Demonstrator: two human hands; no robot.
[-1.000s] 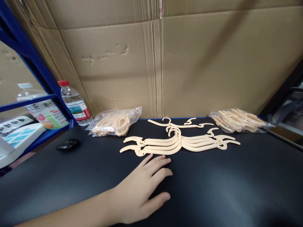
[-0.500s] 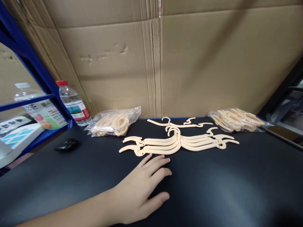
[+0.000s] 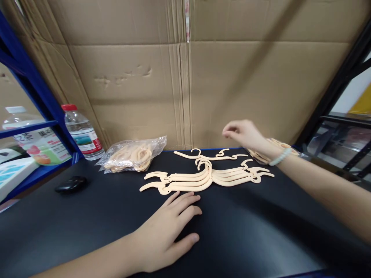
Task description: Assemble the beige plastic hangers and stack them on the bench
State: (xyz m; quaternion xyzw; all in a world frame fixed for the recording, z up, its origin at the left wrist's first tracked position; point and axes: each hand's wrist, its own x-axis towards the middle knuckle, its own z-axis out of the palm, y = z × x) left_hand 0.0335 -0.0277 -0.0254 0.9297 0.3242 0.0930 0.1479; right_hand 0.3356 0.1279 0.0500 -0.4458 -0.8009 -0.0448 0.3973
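My left hand [image 3: 171, 231] lies on the black table with its fingers spread, holding nothing. Its fingertips are just in front of a row of pale beige plastic hangers [image 3: 191, 187], laid side by side with their hooks [image 3: 205, 164] bunched at the middle. Behind them lies another beige hanger [image 3: 197, 157], with a loose curved piece [image 3: 222, 152] beside it. My right hand [image 3: 243, 133], slightly blurred, is raised above the far right of the hangers. Its fingers are curled together and nothing shows in them. A light beaded bracelet is on that wrist.
A clear bag of beige hanger parts [image 3: 130, 156] lies at the back left. Another pile [image 3: 257, 156] at the back right is partly hidden by my right arm. A black mouse [image 3: 71, 184] and a red-capped bottle [image 3: 84, 133] are on the left. Cardboard [image 3: 130, 96] stands behind.
My right hand has come into view from the right and now hangs over the back right of the table. My left hand keeps its place by the hangers. The view has shifted slightly.
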